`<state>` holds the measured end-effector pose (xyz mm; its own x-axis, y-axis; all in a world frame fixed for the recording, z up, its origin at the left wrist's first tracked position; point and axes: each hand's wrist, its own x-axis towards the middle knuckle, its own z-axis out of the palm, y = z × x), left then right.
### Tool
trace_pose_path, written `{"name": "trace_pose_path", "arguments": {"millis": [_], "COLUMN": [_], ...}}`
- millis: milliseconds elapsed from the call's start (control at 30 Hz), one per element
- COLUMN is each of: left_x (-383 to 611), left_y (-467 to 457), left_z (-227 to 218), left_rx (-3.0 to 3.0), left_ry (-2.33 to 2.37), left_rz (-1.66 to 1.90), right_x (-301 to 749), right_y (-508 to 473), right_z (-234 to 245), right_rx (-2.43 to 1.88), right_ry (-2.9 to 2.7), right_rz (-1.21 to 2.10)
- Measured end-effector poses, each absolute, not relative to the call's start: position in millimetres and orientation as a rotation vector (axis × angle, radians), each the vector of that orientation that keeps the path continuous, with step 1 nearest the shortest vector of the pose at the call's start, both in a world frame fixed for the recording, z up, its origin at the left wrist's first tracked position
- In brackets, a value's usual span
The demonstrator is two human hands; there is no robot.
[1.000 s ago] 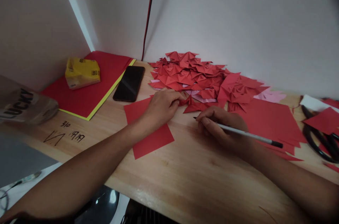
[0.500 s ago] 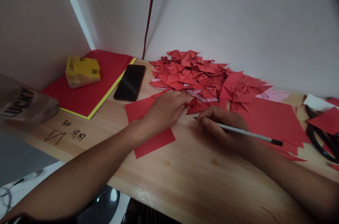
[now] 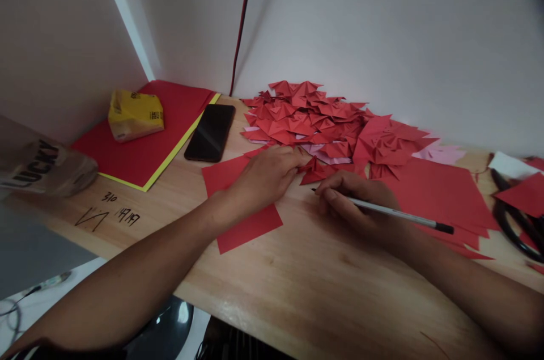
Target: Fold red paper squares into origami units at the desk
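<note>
My right hand (image 3: 357, 201) grips a pen with a silver-grey barrel (image 3: 395, 212), its dark tip pointing left toward a small folded red paper (image 3: 317, 172). The tip looks slightly apart from the paper. The fingers of my left hand (image 3: 272, 173) are closed at the left side of that folded paper, pinching its edge; the fingertips are partly hidden. Under my left wrist lies a flat red paper square (image 3: 250, 232). Just behind both hands is a heap of folded red papers (image 3: 306, 116), with some pink ones among them.
Flat red sheets (image 3: 442, 190) lie under and beyond my right forearm, with black-handled scissors (image 3: 514, 229) at the far right. On the left are a black phone (image 3: 210, 133), a red sheet (image 3: 144, 161) bearing a yellow packet (image 3: 136, 116), and a bag marked LUCKY (image 3: 51, 170). A wall stands behind.
The whole view has shifted very slightly. Both hands, the pen and the folded paper keep the same places relative to each other.
</note>
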<state>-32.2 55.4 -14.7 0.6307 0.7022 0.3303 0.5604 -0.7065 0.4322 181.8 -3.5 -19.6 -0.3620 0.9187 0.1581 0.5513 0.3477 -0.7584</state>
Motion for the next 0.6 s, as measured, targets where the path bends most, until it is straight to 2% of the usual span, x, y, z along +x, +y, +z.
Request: {"name": "trace_pose_path", "arguments": {"millis": [600], "left_x": [-33.0], "left_y": [59.9], "left_z": [-14.7], "left_rx": [2.434], "left_ry": [1.059], "left_rz": [0.728], "right_x": [182.9], "right_y": [-4.7], "right_z": [-21.2], "right_rx": [-1.270], "right_ry": [-1.979], "right_rz": [0.779]}}
